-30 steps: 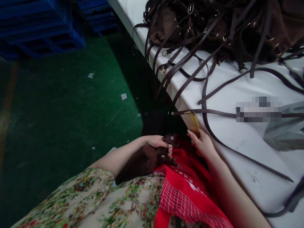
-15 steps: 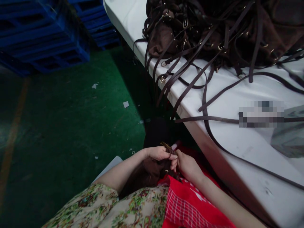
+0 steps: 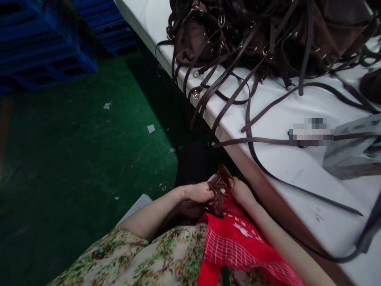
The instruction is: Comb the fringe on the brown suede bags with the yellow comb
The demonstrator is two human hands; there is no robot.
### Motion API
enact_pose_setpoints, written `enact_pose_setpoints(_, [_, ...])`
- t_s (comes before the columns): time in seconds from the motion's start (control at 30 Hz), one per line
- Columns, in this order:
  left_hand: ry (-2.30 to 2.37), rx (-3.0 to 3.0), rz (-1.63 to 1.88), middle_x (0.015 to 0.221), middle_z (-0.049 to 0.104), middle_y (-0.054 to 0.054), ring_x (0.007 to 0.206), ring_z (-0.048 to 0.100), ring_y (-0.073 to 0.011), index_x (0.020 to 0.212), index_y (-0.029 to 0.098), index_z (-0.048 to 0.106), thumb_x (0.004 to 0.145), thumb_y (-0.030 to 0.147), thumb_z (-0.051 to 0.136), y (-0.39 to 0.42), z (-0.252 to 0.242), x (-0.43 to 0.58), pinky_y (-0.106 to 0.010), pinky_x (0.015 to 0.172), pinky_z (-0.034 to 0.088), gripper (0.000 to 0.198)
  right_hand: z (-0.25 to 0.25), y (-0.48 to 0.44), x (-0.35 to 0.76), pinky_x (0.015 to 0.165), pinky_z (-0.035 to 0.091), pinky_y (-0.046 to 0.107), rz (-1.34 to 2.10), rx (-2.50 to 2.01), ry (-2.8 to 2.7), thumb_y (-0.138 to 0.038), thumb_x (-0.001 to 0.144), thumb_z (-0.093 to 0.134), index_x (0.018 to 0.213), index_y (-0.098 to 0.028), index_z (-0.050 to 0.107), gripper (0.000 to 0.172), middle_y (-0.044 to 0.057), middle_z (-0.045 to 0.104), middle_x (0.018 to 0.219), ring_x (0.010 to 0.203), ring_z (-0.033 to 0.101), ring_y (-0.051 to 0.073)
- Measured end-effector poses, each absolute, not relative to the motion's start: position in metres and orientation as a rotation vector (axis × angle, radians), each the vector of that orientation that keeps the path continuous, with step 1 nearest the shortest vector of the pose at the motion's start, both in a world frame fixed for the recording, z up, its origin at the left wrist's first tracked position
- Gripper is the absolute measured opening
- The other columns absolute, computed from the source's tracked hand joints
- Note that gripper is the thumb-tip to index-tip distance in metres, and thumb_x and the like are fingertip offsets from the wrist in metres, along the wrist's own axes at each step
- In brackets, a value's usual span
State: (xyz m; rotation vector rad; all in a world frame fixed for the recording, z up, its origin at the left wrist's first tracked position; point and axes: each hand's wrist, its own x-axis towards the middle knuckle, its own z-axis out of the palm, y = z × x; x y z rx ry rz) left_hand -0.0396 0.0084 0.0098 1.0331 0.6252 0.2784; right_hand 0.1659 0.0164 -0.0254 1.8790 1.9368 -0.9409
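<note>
Left fingers (image 3: 207, 194): closed round brown fringe (image 3: 219, 194)
Right fingers (image 3: 234, 183): pinching comb (image 3: 225, 171)
Fringe: likely light, limp; grip bunched top
Comb: probably stiff; hold clear of teeth

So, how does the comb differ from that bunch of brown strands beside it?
The comb has a row of even teeth, while the brown strands hang in a loose, tangled-looking bunch. The comb is yellowish brown; the brown strands are darker and more reddish. The right hand holds the comb, and the left hand grips the brown strands. Both are held close together, off the white table.
</note>
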Motion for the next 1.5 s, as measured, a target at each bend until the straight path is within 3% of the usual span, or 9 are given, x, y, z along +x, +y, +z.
enact_pose_setpoints(0.23, [0.749, 0.628, 0.357, 0.051, 0.047, 0.003, 0.053, 0.053, -0.0114, 0.059, 0.016, 0.043, 0.082, 0.052, 0.056, 0.019, -0.016, -0.043, -0.028, 0.062, 0.045, 0.045, 0.026, -0.002, 0.175, 0.061, 0.04, 0.028, -1.077, 2.015, 2.381, -0.038, 0.099, 0.024, 0.1, -0.019, 0.047, 0.03, 0.005, 0.064, 0.077, 0.065, 0.062, 0.019])
enact_pose_setpoints(0.43, [0.819, 0.762, 0.27, 0.056, 0.055, 0.001, 0.055, 0.055, -0.0109, 0.063, 0.015, 0.051, 0.085, 0.036, 0.054, 0.017, -0.016, -0.04, -0.024, 0.06, 0.044, 0.031, 0.054, -0.011, 0.146, 0.06, 0.038, 0.027, -0.763, 1.56, 2.642, -0.029, 0.098, 0.032, 0.096, -0.021, 0.051, 0.021, 0.003, 0.065, 0.082, 0.068, 0.063, 0.018])
enact_pose_setpoints(0.63, [0.715, 0.777, 0.235, 0.054, 0.052, 0.003, 0.053, 0.053, -0.01, 0.068, 0.014, 0.052, 0.083, 0.046, 0.059, 0.015, -0.009, -0.045, -0.025, 0.06, 0.044, 0.036, 0.045, -0.01, 0.143, 0.054, 0.033, 0.027, -0.603, 1.508, 2.564, -0.021, 0.096, 0.038, 0.092, -0.02, 0.051, 0.013, 0.002, 0.063, 0.08, 0.063, 0.061, 0.016])
enact_pose_setpoints(0.87, [0.618, 0.941, 0.252, 0.063, 0.054, 0.0, 0.056, 0.05, -0.0093, 0.07, 0.014, 0.05, 0.084, 0.055, 0.053, 0.015, 0.02, -0.045, -0.023, 0.055, 0.042, 0.044, 0.014, -0.002, 0.147, 0.053, 0.031, 0.026, -0.746, 1.553, 2.352, -0.026, 0.097, 0.034, 0.094, -0.02, 0.051, 0.018, 0.004, 0.066, 0.085, 0.068, 0.063, 0.016])
enact_pose_setpoints(1.07, [0.642, 0.855, 0.333, 0.066, 0.052, 0.0, 0.058, 0.048, -0.0094, 0.07, 0.014, 0.049, 0.081, 0.056, 0.057, 0.011, 0.017, -0.052, -0.026, 0.059, 0.042, 0.044, -0.025, 0.008, 0.175, 0.059, 0.035, 0.027, -0.948, 1.813, 2.068, -0.031, 0.098, 0.03, 0.09, -0.018, 0.053, 0.028, 0.008, 0.066, 0.076, 0.067, 0.063, 0.018])
enact_pose_setpoints(1.27, [0.624, 0.696, 0.489, 0.065, 0.058, -0.006, 0.068, 0.056, -0.0148, 0.067, 0.012, 0.053, 0.079, 0.052, 0.061, 0.021, -0.008, -0.07, -0.029, 0.071, 0.042, 0.043, 0.018, -0.002, 0.169, 0.064, 0.042, 0.028, -1.404, 2.132, 2.339, -0.038, 0.097, 0.031, 0.085, -0.022, 0.045, 0.025, 0.004, 0.062, 0.075, 0.066, 0.059, 0.018])
enact_pose_setpoints(1.5, [0.653, 0.657, 0.52, 0.065, 0.059, -0.005, 0.067, 0.056, -0.0152, 0.067, 0.012, 0.054, 0.077, 0.046, 0.065, 0.02, -0.008, -0.073, -0.029, 0.071, 0.042, 0.038, 0.043, -0.013, 0.138, 0.066, 0.044, 0.029, -1.429, 1.768, 2.485, -0.028, 0.096, 0.029, 0.091, -0.02, 0.046, 0.019, 0.006, 0.063, 0.08, 0.07, 0.061, 0.019])
